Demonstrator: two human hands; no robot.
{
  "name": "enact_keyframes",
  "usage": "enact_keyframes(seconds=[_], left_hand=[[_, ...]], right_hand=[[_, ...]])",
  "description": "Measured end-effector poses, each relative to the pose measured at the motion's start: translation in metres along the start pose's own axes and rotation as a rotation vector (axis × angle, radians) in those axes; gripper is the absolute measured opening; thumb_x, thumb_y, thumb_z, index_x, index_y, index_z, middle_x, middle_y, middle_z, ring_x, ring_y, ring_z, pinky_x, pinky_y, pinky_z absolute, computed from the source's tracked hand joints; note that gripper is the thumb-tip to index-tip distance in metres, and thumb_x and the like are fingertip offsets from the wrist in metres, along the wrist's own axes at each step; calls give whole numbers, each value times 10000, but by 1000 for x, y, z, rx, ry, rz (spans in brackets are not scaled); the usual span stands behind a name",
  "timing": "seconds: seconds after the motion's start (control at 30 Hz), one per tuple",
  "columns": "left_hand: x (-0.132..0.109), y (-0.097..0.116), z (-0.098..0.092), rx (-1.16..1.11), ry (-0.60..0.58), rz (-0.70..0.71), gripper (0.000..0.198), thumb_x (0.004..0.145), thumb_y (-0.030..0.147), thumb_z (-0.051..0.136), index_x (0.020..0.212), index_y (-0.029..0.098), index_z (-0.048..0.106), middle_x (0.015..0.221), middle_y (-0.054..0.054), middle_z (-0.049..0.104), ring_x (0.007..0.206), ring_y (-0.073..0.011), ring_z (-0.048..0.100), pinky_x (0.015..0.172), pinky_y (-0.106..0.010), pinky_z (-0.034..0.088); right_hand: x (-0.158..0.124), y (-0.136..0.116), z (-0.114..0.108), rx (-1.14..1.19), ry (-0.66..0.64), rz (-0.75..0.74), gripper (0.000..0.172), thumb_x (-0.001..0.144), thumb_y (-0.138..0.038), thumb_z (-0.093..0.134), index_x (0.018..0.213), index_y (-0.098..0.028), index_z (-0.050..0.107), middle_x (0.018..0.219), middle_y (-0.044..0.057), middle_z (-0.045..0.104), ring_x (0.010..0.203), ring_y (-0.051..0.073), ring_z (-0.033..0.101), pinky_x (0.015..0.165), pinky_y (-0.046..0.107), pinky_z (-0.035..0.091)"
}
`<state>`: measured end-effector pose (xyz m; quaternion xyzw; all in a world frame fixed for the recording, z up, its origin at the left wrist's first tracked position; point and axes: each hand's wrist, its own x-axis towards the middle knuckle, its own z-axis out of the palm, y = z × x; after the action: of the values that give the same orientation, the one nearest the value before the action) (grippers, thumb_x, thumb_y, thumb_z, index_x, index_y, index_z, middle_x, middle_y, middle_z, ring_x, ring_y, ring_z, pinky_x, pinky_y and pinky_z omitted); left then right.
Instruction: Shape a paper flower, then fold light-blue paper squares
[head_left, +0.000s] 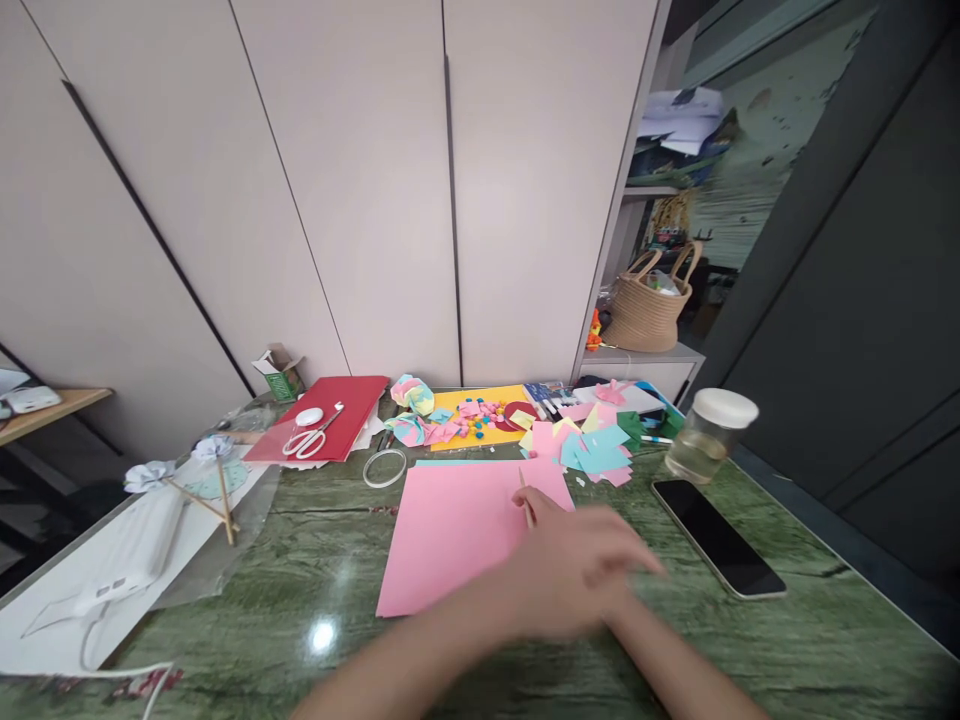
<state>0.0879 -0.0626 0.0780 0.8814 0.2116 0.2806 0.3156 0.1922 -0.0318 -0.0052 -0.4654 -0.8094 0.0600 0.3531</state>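
A stack of pink paper (450, 530) lies on the green table, with a blue-green sheet edge showing behind it. Over its right side my right hand (541, 508) pinches a thin, pale wooden stick (523, 484), held nearly upright. My left hand (577, 565) crosses over my right wrist and hides part of my right hand. Motion blurs it, but at least one finger stretches out to the right, and I see nothing in it. Whether it touches the right wrist is unclear.
Behind the paper lie coloured scraps (600, 450), a yellow sheet (442, 430) with small balls, and a tape roll (385, 468). Scissors (304, 440) rest on a red folder (345, 400). A phone (718, 540) and a lidded jar (709, 435) stand right; a glue gun (139, 555) lies left.
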Motion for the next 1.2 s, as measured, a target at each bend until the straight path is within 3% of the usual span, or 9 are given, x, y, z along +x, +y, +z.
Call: enact_keyframes(seconds=[0.13, 0.23, 0.33, 0.43, 0.53, 0.73, 0.83, 1.0, 1.2], left_hand=[[17, -89, -61, 541, 252, -486, 392, 720, 12, 357, 1007, 168, 574, 1085, -65, 576, 1031, -153, 513, 886, -283, 407], [13, -155, -102, 658, 268, -628, 422, 735, 29, 398, 1140, 97, 492, 1261, -167, 442, 1201, -250, 368, 981, -409, 302], [-1, -200, -125, 740, 230, -723, 471, 732, 76, 500, 1198, 76, 437, 1343, -210, 324, 1271, -328, 231, 994, -497, 234], [-14, -225, -133, 774, 199, -775, 381, 778, 165, 546, 1144, 82, 481, 1228, -189, 449, 1163, -298, 398, 931, -473, 344], [-22, -240, -133, 760, 186, -779, 323, 839, 303, 493, 1119, 142, 491, 1114, -88, 523, 949, -191, 541, 791, -396, 467], [-25, -253, -137, 628, 279, -749, 287, 800, 215, 543, 1076, 139, 539, 1089, -99, 559, 982, -202, 536, 844, -371, 441], [-29, -252, -144, 521, 401, -731, 380, 694, 69, 560, 1066, 145, 571, 1097, -92, 595, 1023, -201, 535, 900, -300, 405], [-33, -244, -149, 320, 571, -688, 448, 669, 99, 519, 1115, 142, 535, 1136, -70, 590, 948, -164, 582, 810, -253, 461], [-11, -233, -125, 223, 619, -600, 410, 665, 111, 524, 1073, 142, 559, 1086, -76, 611, 934, -162, 589, 811, -268, 466]], right_hand=[[0, 3, 2, -10, -21, 9, 335, 738, -2, 334, 939, -177, 538, 847, 52, 622, 794, 164, 590, 677, 272, 479], [1, 4, 4, 80, -93, 117, 262, 763, -49, 354, 935, -189, 494, 867, 48, 599, 799, 166, 561, 705, 281, 444], [2, 6, 6, 127, -136, 161, 243, 775, -75, 359, 948, -197, 477, 880, 51, 580, 807, 173, 537, 714, 284, 414], [2, 8, 7, 144, -140, 172, 278, 760, -58, 359, 969, -199, 475, 897, 54, 570, 824, 175, 522, 728, 282, 394], [2, 8, 7, 155, -138, 173, 308, 743, -37, 359, 977, -201, 473, 906, 55, 566, 839, 178, 515, 739, 281, 384], [1, 9, 7, 155, -134, 180, 328, 727, -20, 365, 968, -211, 476, 892, 45, 566, 824, 178, 517, 726, 278, 384], [1, 9, 8, 149, -135, 179, 320, 734, -22, 365, 969, -208, 474, 895, 47, 563, 829, 178, 515, 730, 278, 383], [1, 9, 9, 136, -145, 174, 303, 756, -32, 362, 978, -203, 473, 910, 54, 560, 841, 179, 511, 740, 281, 383], [1, 10, 10, 131, -147, 171, 311, 753, -21, 364, 983, -197, 479, 925, 59, 562, 852, 178, 512, 746, 285, 385]])
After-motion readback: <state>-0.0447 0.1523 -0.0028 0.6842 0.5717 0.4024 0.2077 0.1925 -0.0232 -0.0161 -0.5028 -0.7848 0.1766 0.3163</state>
